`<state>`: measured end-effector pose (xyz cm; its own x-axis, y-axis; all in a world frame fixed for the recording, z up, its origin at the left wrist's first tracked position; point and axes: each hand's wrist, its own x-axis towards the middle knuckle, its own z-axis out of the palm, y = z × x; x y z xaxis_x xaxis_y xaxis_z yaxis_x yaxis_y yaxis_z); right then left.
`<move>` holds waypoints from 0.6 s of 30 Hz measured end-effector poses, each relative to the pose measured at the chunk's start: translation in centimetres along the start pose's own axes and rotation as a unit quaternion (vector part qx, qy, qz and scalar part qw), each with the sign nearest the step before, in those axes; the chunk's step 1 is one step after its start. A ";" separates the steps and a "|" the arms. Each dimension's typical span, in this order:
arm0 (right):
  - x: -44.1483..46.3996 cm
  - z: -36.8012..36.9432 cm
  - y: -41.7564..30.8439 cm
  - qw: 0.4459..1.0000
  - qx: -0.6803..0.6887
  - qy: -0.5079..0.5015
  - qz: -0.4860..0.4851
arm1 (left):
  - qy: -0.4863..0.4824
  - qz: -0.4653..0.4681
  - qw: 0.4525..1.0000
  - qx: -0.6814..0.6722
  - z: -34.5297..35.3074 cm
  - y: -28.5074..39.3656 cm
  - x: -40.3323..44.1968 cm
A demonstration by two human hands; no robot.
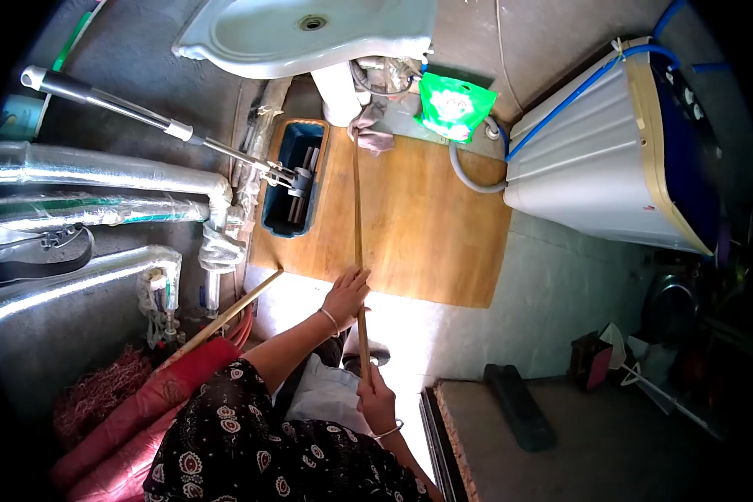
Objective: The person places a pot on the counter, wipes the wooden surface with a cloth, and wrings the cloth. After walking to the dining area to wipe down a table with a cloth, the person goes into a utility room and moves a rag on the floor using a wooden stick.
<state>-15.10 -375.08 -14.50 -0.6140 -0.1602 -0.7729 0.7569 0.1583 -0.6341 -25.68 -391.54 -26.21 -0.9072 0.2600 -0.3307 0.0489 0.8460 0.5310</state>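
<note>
A long thin wooden stick (pixel 358 201) runs away from me over the floor, and a greyish-pink cloth (pixel 375 138) lies at its far end, like a rag mop. Partway down the stick, my left hand (pixel 346 294) is closed around it. Closer to my body, my right hand (pixel 377 400) grips the stick's near part. The cloth rests by the pedestal of the washbasin, on the far edge of a wood-patterned floor sheet (pixel 435 217). How the cloth is fixed to the stick is too small to tell.
Left of the stick stands a dark bucket (pixel 321 180) with a metal-handled mop (pixel 180 130) leaning in it. A white washbasin (pixel 251 33) is ahead, beside a green bag (pixel 455 109). A washing machine (pixel 577 142) stands right; foil-wrapped pipes (pixel 109 167) line the left.
</note>
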 end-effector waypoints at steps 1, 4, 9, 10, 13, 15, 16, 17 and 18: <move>0.2 0.0 0.2 1.000 -0.011 0.020 -0.006 | 0.003 0.002 1.000 -0.007 0.2 0.0 0.5; 1.0 -0.9 -0.1 0.997 -0.004 0.080 0.006 | 0.003 0.000 1.000 -0.019 0.3 0.7 2.3; 2.0 -1.7 -2.9 0.993 0.055 0.102 -0.005 | 0.022 0.028 0.999 -0.004 1.4 0.9 5.8; 2.9 -1.6 -3.7 0.993 0.032 0.117 -0.003 | 0.023 0.041 0.999 0.003 0.9 0.5 7.2; 7.2 -1.5 -5.4 0.987 0.120 0.104 0.009 | -0.029 0.019 0.999 0.028 -1.5 -0.1 11.5; 7.7 -2.4 -6.1 0.984 0.149 0.102 0.009 | -0.035 0.033 0.998 0.043 -1.2 0.2 13.0; 6.9 -2.6 -6.9 0.978 0.181 0.103 0.020 | -0.042 0.041 0.997 0.053 -0.5 0.0 13.3; 6.4 -2.6 -6.6 0.978 0.172 0.118 0.033 | -0.027 0.064 0.995 0.075 3.2 -1.0 13.8; 5.4 -2.8 -6.0 0.977 0.160 0.132 0.045 | -0.035 0.050 0.997 0.036 0.8 1.2 12.0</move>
<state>-23.62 -374.16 -14.94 -0.5457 0.1035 -0.8316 0.8163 -0.1584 -0.5554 -36.19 -387.02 -30.17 -0.8649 0.3750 -0.3336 0.1702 0.8445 0.5078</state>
